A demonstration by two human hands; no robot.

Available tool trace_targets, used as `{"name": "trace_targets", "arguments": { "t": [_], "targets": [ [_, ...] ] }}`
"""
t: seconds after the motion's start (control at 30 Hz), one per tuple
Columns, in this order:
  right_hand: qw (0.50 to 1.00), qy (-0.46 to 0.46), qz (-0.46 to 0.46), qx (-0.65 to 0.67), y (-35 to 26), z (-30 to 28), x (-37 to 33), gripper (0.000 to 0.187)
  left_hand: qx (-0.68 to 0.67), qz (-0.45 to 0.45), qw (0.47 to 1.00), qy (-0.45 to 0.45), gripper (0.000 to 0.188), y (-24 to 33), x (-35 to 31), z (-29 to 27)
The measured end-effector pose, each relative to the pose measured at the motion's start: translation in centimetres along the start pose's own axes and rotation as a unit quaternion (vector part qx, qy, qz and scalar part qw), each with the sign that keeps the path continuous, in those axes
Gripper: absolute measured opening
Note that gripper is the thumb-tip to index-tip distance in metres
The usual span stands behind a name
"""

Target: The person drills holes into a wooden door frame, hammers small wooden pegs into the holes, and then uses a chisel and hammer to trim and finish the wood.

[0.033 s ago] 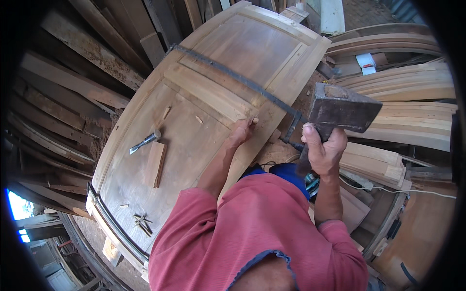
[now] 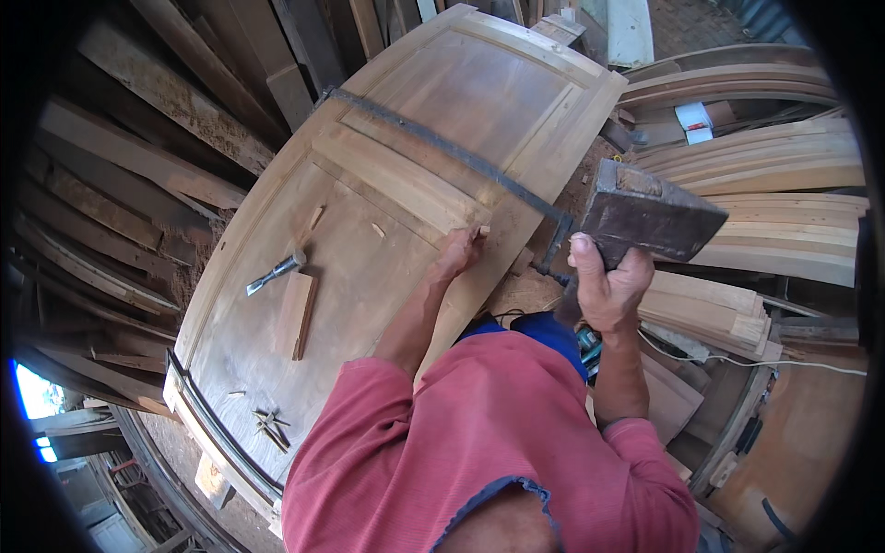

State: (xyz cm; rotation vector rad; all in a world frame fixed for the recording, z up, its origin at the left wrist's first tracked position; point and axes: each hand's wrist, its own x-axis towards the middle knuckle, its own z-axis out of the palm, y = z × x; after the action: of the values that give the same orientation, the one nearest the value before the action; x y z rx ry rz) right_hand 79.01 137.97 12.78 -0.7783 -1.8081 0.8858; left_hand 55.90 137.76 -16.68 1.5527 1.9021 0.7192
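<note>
My right hand (image 2: pixel 613 288) grips the handle of a dark, blocky mallet (image 2: pixel 653 217), its head raised to the right of the door's edge. My left hand (image 2: pixel 456 255) rests on a pale wooden panelled door (image 2: pixel 369 253), its fingers pinched around a small wooden peg (image 2: pixel 485 229) at the end of a cross rail. Only the peg's tip shows. To the left on the panel lie a chisel (image 2: pixel 275 271) and a reddish wood block (image 2: pixel 295 315). Several thin pegs (image 2: pixel 270 429) form a small pile nearer me.
A long metal bar clamp (image 2: pixel 442 143) crosses the door, with its screw end near the mallet. Curved boards (image 2: pixel 774 157) are stacked on the right, and dark planks (image 2: pixel 138 147) lean along the left. A white cord (image 2: pixel 737 361) runs over wood pieces at the right.
The mallet and my right hand have shifted very slightly left, and the mallet's head has tilted a little. My left hand stays in place.
</note>
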Motion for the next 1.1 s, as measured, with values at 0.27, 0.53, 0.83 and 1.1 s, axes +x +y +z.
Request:
{"name": "trace_targets", "arguments": {
  "t": [0.27, 0.53, 0.83, 1.1],
  "targets": [
    [0.922, -0.191, 0.117, -0.316, 13.8, 7.5, -4.1, 0.035, -0.23, 0.037, 0.972, -0.007, 0.029, -2.5, -0.6, 1.0],
    [0.987, -0.057, 0.068, -0.134, 5.1, 5.1, 0.6, 0.039, -0.18, -0.017, 0.983, -0.019, 0.024, -2.2, -0.6, -0.2],
    [0.849, -0.321, 0.244, -0.342, 13.5, 7.7, -4.5, 0.04, -0.142, 0.041, 0.989, -0.022, 0.017, -1.5, 0.3, -0.7],
    [0.973, -0.138, 0.139, -0.125, 4.8, 6.7, 1.9, 0.035, -0.159, 0.072, 0.984, 0.045, 0.017, -5.1, 0.0, 1.5]
  ]
}}
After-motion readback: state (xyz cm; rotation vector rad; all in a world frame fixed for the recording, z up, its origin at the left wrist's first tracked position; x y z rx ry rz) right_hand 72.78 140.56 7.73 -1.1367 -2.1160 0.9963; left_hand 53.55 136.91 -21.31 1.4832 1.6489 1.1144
